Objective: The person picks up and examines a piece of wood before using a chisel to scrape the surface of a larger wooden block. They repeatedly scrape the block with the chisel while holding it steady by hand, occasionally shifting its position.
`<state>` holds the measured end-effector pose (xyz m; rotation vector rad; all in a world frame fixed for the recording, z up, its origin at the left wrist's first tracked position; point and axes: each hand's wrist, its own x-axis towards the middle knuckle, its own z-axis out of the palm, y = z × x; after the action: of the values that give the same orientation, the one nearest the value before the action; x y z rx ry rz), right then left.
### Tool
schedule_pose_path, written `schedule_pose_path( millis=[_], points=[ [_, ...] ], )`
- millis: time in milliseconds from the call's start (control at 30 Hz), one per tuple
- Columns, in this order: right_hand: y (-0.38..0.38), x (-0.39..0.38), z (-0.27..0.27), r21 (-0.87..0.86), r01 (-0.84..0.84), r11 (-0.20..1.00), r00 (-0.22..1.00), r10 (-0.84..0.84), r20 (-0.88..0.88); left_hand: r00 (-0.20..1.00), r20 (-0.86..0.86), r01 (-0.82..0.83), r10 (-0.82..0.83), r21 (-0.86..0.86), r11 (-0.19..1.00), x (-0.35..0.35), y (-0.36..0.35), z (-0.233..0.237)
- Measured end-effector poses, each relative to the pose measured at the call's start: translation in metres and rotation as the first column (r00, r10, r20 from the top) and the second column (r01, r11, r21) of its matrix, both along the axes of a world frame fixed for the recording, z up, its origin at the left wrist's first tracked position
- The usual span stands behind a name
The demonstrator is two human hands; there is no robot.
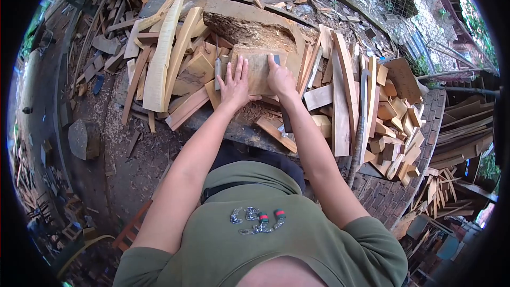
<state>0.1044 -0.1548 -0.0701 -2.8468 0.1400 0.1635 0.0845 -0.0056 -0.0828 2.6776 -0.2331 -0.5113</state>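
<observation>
A squarish wooden block [258, 72] lies in front of me, against a larger hollowed log piece [244, 11] with rough, crumbly wood inside. My left hand [235, 86] presses flat on the block's left side, fingers spread. At its right side my right hand [281, 79] is closed, thumb up, around a dark flat bar [277, 59]. A dark strip also shows below that wrist; the hand hides how the two join. Just left of my left hand stands a thin tool with a grey handle [218, 68], resembling a chisel.
Long pale boards [163, 58] lean at the left of the work table. On the right are upright planks [341, 90], a curved metal rod [362, 122] and a heap of small offcuts [398, 133]. A cut stump [84, 139] stands on the littered ground.
</observation>
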Motion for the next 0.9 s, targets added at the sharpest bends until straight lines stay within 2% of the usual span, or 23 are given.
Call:
schedule_pose_path(
  millis=[200, 400, 433, 667, 900],
  points=[
    [0.002, -0.06, 0.026, -0.022, -0.05, 0.998, 0.985, 0.046, -0.165, 1.0, 0.003, 0.028, -0.028, 0.053, 0.998, 0.001, 0.001, -0.008],
    [0.0, 0.002, 0.006, -0.015, 0.013, 1.0, 0.996, -0.014, -0.084, 1.0, -0.003, 0.023, -0.023, 0.047, 0.999, 0.002, -0.001, -0.004],
    [0.001, 0.005, 0.001, -0.033, 0.01, 0.999, 1.0, -0.011, -0.019, 0.999, 0.003, 0.033, -0.033, 0.058, 0.998, 0.002, 0.0, -0.001],
    [0.003, -0.073, 0.03, 0.001, 0.01, 1.0, 0.985, -0.009, -0.172, 0.998, 0.008, 0.056, -0.057, 0.047, 0.997, 0.0, 0.001, -0.003],
    [0.005, -0.003, -0.001, 0.012, 0.082, 0.997, 0.996, -0.082, -0.024, 0.997, 0.044, 0.065, -0.066, 0.03, 0.997, 0.001, 0.0, -0.001]
  ],
)
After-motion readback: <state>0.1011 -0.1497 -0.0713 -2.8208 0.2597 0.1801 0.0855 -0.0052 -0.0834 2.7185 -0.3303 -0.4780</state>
